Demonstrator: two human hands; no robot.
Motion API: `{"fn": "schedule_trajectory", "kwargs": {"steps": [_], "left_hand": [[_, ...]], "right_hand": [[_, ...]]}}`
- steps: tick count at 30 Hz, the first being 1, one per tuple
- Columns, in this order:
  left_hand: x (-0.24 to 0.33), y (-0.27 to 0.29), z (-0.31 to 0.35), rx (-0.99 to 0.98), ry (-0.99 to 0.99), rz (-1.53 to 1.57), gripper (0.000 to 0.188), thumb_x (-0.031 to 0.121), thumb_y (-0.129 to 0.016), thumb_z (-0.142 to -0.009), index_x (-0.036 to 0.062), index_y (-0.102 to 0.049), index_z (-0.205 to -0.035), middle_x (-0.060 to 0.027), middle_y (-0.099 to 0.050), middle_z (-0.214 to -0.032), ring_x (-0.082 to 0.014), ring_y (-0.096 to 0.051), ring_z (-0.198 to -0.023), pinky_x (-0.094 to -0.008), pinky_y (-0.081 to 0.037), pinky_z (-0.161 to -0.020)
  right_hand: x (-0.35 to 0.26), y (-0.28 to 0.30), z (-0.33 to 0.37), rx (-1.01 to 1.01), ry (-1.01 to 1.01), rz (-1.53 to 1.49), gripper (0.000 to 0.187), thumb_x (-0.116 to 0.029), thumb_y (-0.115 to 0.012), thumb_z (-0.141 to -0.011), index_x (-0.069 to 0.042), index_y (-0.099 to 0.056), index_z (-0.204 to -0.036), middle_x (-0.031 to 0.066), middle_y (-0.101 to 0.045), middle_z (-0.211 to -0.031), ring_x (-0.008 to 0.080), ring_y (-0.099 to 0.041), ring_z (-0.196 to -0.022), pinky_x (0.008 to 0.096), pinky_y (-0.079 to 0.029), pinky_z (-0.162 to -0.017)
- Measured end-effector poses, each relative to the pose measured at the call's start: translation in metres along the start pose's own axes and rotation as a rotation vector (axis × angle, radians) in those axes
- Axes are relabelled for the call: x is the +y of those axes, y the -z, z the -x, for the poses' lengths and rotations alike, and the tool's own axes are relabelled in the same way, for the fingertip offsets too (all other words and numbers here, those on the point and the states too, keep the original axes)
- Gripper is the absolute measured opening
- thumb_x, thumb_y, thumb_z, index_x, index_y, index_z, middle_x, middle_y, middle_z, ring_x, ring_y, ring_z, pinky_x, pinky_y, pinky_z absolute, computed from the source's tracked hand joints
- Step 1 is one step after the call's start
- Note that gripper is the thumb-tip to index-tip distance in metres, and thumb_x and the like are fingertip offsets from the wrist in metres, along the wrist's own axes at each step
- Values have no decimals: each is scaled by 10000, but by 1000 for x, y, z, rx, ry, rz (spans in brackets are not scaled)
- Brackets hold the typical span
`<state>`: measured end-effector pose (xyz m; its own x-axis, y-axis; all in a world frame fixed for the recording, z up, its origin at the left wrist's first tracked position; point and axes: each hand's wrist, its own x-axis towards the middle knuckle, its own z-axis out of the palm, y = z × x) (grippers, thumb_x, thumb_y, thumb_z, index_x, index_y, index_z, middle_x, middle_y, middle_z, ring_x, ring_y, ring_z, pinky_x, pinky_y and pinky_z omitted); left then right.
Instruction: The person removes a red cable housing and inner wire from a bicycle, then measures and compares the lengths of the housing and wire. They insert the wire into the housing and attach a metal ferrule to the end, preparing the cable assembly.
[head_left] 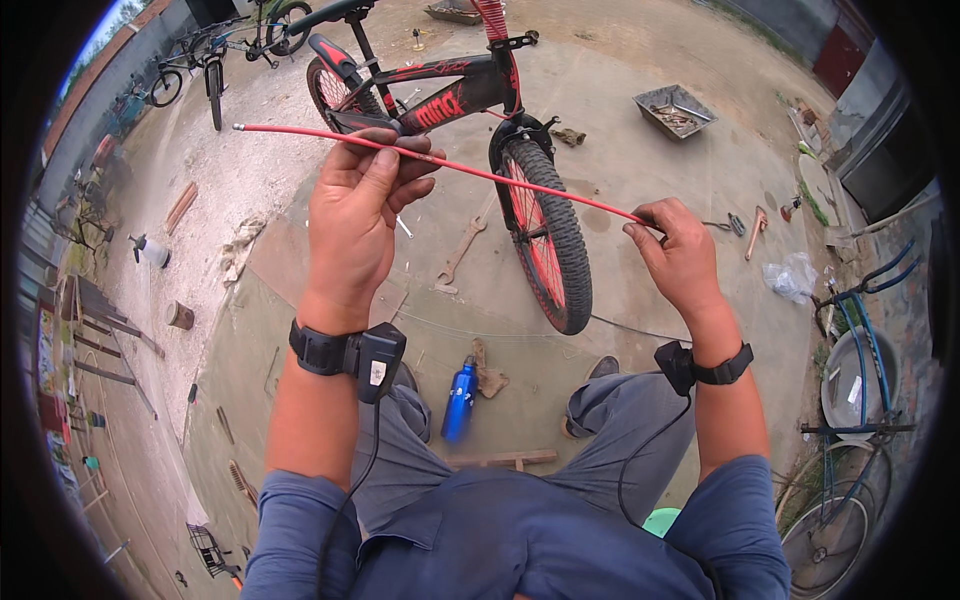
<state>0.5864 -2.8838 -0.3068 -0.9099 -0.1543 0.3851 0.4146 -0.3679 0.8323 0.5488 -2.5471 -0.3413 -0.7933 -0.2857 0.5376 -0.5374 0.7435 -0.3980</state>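
A thin red brake cable housing (540, 188) is stretched between my two hands, sloping down to the right. My left hand (350, 215) pinches it between thumb and fingers, and a short stretch with a silver end cap sticks out past that hand. Its other end sits in the pinched fingers of my right hand (684, 255), which hide the tip. Just beyond stands a black and red bicycle (445, 95), its knobby front wheel (550, 240) on the ground behind the housing. Black bands with small boxes are strapped round both wrists.
A large wrench (461, 252) lies on the concrete left of the wheel. Between my feet is a blue bottle (460, 400). A metal tray (688, 127) of parts, a hammer (757, 232) and a plastic bag (792, 277) lie to the right. More bicycles (214, 85) stand far left.
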Motion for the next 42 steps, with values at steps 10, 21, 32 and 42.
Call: {"fn": "schedule_trajectory", "kwargs": {"steps": [10, 21, 32, 42], "left_hand": [[-48, 34, 89, -156, 355, -199, 206, 80, -577, -1007, 4, -587, -1199, -106, -698, -1104, -155, -669, -1004, -294, -558, -853], [-76, 230, 33, -114, 798, -672, 340, 207, -603, -1003, 18, -598, -1285, -107, -692, -1167, -191, -677, -1055, -310, -536, -890], [-233, 369, 80, 155, 1209, -785, 353, 165, -598, -986, -8, -584, -1293, -130, -680, -1177, -208, -667, -1028, -351, -536, -854], [-318, 413, 117, -193, 1078, -1285, 389, 140, -672, -896, -21, -613, -1246, -244, -654, -1232, -359, -633, -1155, -411, -497, -981]], "right_hand": [[-104, -101, 42, -543, -228, -846, 202, -168, -698, -931, 5, -685, -1036, 83, -694, -819, 177, -670, -740, 303, -528, -665], [-66, -154, 49, -648, -448, -852, 201, -160, -658, -974, 37, -686, -1005, 58, -633, -878, 126, -614, -745, 272, -495, -671], [-30, -223, 70, -873, -462, -801, 269, -203, -551, -1041, 11, -642, -906, 46, -592, -783, 101, -580, -624, 254, -474, -578], [-23, -279, 68, -1021, -909, -834, 217, -188, -576, -1035, 9, -667, -1052, 18, -626, -793, 76, -611, -672, 243, -508, -619]]}}
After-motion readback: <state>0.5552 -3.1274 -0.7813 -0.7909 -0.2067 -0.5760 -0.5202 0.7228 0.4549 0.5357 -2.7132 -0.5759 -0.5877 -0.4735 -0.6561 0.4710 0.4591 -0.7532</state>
